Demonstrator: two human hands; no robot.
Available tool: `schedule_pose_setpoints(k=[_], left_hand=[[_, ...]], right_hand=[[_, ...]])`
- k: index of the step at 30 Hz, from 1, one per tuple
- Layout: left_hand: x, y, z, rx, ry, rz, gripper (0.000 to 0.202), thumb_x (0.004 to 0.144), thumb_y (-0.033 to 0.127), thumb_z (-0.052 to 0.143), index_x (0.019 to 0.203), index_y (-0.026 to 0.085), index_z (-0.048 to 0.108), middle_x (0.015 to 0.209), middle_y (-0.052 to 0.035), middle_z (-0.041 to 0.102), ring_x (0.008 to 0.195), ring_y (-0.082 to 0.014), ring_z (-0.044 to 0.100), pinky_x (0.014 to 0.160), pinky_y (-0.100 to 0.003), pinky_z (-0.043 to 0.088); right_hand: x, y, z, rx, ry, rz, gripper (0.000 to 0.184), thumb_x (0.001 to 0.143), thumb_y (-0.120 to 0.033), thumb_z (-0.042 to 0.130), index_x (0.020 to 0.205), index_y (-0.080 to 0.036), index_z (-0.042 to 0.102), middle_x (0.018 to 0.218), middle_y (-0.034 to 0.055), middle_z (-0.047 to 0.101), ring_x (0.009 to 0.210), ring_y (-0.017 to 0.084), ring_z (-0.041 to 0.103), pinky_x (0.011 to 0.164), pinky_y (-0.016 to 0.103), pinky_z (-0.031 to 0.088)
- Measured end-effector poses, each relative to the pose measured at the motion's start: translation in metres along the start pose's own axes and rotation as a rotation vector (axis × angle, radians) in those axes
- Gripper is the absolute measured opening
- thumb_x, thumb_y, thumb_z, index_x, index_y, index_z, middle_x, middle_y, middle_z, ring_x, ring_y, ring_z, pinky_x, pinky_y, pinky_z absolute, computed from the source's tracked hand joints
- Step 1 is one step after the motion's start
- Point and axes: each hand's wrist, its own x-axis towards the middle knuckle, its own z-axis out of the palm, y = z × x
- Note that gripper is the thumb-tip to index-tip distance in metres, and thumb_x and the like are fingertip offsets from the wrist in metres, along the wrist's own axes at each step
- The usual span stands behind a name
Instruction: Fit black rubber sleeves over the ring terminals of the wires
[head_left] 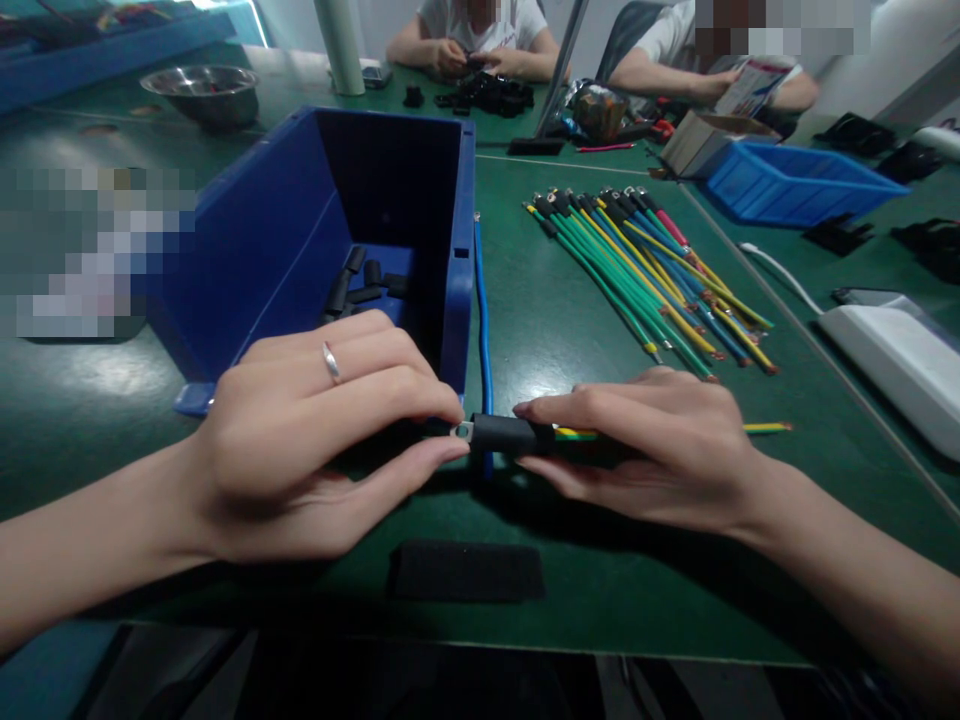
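Observation:
My left hand (322,440) pinches the metal terminal end (464,431) of a yellow-green wire (765,428) between thumb and forefinger. My right hand (645,450) grips the same wire just behind a black sleeve (506,432) that covers the wire next to the terminal. The wire lies level, just above the green table (540,320), and its tail sticks out to the right past my right hand. Directly behind my left hand stands a blue bin (285,230) with several black sleeves (360,285) in its bottom.
A bundle of green, yellow, blue and red wires (652,270) with fitted ends lies at the right centre. One blue wire (484,330) runs beside the bin. A black pad (465,570) lies near the front edge. A white device (900,360), a blue tray (787,180), a steel bowl (202,90) and two seated people stand farther off.

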Motion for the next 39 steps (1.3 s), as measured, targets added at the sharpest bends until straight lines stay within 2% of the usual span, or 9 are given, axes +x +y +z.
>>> schedule_pose_setpoints(k=[5,11,15,20,24,31,33,36,39], left_hand=[[-0.001,-0.003,-0.001,0.013,-0.028,0.01,0.004,0.112,0.021,0.072,0.114,0.024,0.072,0.097,-0.0004,0.079,0.086,-0.0144,0.074,0.078,-0.03,0.059],[0.004,-0.001,0.001,0.007,0.021,0.012,0.006,0.111,0.019,0.072,0.107,0.023,0.073,0.09,-0.0005,0.08,0.079,-0.0145,0.073,0.072,-0.03,0.058],[0.005,0.0,0.001,0.022,0.019,-0.004,0.006,0.114,0.023,0.07,0.109,0.022,0.073,0.091,-0.0006,0.08,0.079,-0.0146,0.073,0.074,-0.029,0.059],[0.0,-0.003,0.003,0.085,-0.005,0.037,0.011,0.119,0.028,0.062,0.118,0.022,0.071,0.096,-0.003,0.079,0.086,-0.0158,0.075,0.081,-0.029,0.062],[-0.006,-0.006,0.0,0.119,-0.042,0.052,0.01,0.117,0.024,0.065,0.125,0.021,0.069,0.102,-0.0037,0.079,0.093,-0.0161,0.075,0.087,-0.028,0.063],[-0.003,-0.007,0.0,0.102,-0.053,0.074,0.008,0.117,0.022,0.062,0.12,0.021,0.069,0.099,-0.0038,0.078,0.09,-0.0171,0.074,0.085,-0.03,0.061],[-0.001,-0.006,0.001,0.075,-0.036,0.051,0.01,0.118,0.021,0.06,0.114,0.022,0.068,0.095,-0.0026,0.078,0.086,-0.0173,0.075,0.082,-0.03,0.06],[0.001,-0.003,0.002,0.001,-0.014,-0.057,0.016,0.118,0.021,0.057,0.105,0.022,0.066,0.092,-0.0003,0.075,0.084,-0.0165,0.075,0.079,-0.029,0.057],[0.001,0.001,0.002,-0.071,-0.01,-0.138,0.019,0.118,0.019,0.055,0.101,0.022,0.063,0.091,0.0032,0.07,0.082,-0.0122,0.069,0.08,-0.025,0.052]], right_hand=[[-0.002,0.001,0.001,0.008,-0.004,-0.014,0.007,0.113,-0.024,0.071,0.118,-0.019,0.07,0.082,-0.0052,0.076,0.058,0.006,0.066,0.054,0.025,0.041],[0.0,-0.002,0.0,-0.023,-0.01,0.007,0.013,0.112,-0.028,0.074,0.122,-0.02,0.072,0.085,-0.0034,0.079,0.062,0.007,0.071,0.056,0.022,0.045],[0.005,-0.003,-0.005,-0.016,-0.023,0.022,0.026,0.121,-0.036,0.061,0.133,-0.015,0.069,0.082,-0.0033,0.077,0.056,0.005,0.065,0.058,0.019,0.046],[0.006,-0.002,-0.007,-0.019,0.009,0.012,0.024,0.122,-0.023,0.045,0.135,-0.014,0.064,0.082,-0.005,0.074,0.058,0.003,0.064,0.059,0.018,0.044],[0.006,-0.003,-0.006,-0.028,-0.008,0.015,0.025,0.118,-0.016,0.044,0.134,-0.015,0.064,0.081,-0.0065,0.073,0.058,0.003,0.062,0.061,0.017,0.045],[0.007,-0.003,-0.007,-0.033,0.025,0.014,0.027,0.113,-0.009,0.046,0.13,-0.013,0.068,0.087,-0.0035,0.078,0.058,0.003,0.063,0.06,0.018,0.046],[0.007,-0.004,-0.007,-0.055,0.03,0.021,0.028,0.113,-0.009,0.047,0.129,-0.013,0.069,0.089,-0.0023,0.079,0.061,0.004,0.066,0.061,0.019,0.047],[0.009,-0.004,-0.006,-0.09,0.077,0.017,0.025,0.113,-0.009,0.049,0.125,-0.012,0.07,0.091,-0.0007,0.08,0.064,0.005,0.068,0.062,0.021,0.048],[0.009,-0.004,-0.006,-0.121,0.105,0.016,0.023,0.11,-0.007,0.052,0.124,-0.013,0.07,0.092,-0.0005,0.081,0.063,0.006,0.066,0.061,0.024,0.047]])
